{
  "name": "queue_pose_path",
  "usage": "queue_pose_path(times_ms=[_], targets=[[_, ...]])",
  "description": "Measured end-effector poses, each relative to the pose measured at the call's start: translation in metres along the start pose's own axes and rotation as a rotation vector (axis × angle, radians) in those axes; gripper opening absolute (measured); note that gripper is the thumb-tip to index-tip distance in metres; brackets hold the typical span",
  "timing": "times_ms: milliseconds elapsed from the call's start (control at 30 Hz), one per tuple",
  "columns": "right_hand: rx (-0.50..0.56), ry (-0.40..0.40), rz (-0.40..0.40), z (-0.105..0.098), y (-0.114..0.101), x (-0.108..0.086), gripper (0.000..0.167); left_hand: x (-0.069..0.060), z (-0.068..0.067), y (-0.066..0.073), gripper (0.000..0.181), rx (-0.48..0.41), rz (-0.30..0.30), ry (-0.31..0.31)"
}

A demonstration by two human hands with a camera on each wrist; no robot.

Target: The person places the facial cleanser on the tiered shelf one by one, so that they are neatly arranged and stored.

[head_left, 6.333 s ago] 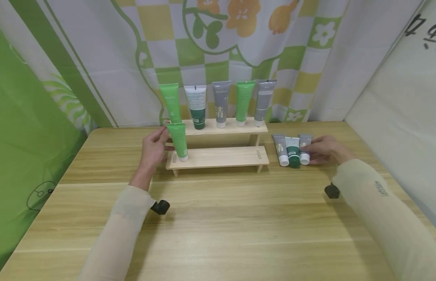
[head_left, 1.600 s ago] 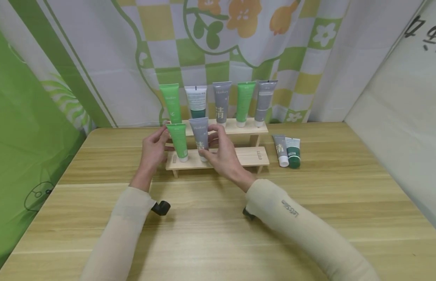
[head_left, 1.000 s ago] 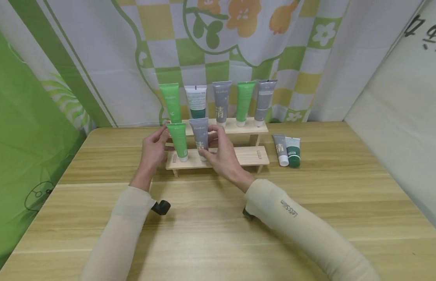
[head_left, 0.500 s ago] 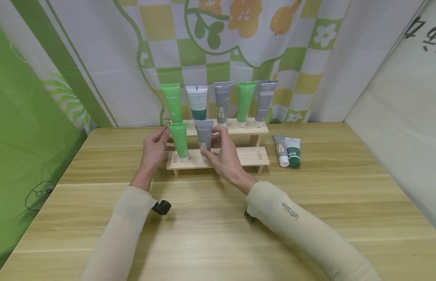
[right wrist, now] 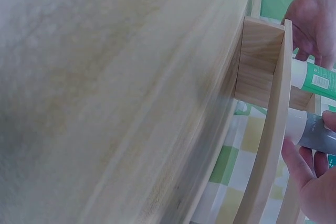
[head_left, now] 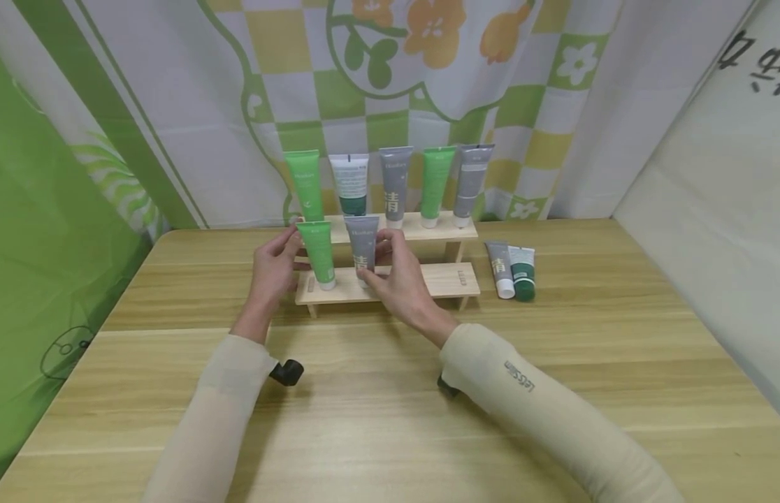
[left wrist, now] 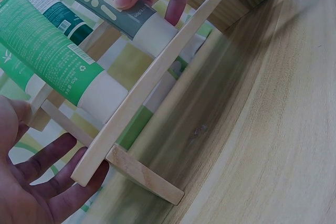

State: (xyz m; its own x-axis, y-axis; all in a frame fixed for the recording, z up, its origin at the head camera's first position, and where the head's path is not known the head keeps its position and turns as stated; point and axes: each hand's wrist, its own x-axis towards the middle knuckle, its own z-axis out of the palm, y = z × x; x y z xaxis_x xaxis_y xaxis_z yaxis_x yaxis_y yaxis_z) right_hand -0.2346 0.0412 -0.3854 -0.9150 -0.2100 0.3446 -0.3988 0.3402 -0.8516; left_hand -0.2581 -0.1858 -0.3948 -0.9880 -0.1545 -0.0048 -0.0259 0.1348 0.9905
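A two-tier wooden display rack (head_left: pixel 446 281) stands on the table. My right hand (head_left: pixel 404 279) pinches a grey squeeze tube (head_left: pixel 363 236), upright on its white cap at the lower shelf; the left wrist view shows the thumb across this grey tube (left wrist: pixel 100 1). To its left stands a green squeeze tube (head_left: pixel 319 255), apart from it. At the rack's left end my left hand (head_left: pixel 273 269) rests against the wood. Its fingers look loosely extended around the lower shelf's end in the left wrist view, where part of that hand (left wrist: pixel 31 187) is cut off.
Along the upper shelf stand several tubes, including a white and dark-green tube (head_left: pixel 351 183) and a grey tube (head_left: pixel 396 183). Right of the rack lie a grey tube (head_left: pixel 500 269) and a white-green tube (head_left: pixel 523 272) on the table (head_left: pixel 377 412). A patterned curtain (head_left: pixel 207 140) hangs behind.
My right hand has brought one grey tube from the group at the right to the lower shelf. In the last second it shifted that tube slightly right. My left hand stays put.
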Motion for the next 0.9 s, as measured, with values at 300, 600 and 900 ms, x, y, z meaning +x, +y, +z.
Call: queue_pose_path(times_ms=[300, 600, 900], targets=[[0.034, -0.025, 0.023, -0.002, 0.000, 0.001, 0.057, 0.000, 0.000, -0.001, 0.048, -0.011, 0.014, 0.006], [0.043, -0.047, 0.020, -0.003, 0.002, 0.001, 0.058, 0.000, 0.000, 0.000, 0.048, 0.007, 0.004, 0.002], [0.052, -0.085, 0.069, -0.013, 0.007, -0.008, 0.060, -0.001, 0.000, 0.001, 0.048, 0.003, 0.002, 0.002]])
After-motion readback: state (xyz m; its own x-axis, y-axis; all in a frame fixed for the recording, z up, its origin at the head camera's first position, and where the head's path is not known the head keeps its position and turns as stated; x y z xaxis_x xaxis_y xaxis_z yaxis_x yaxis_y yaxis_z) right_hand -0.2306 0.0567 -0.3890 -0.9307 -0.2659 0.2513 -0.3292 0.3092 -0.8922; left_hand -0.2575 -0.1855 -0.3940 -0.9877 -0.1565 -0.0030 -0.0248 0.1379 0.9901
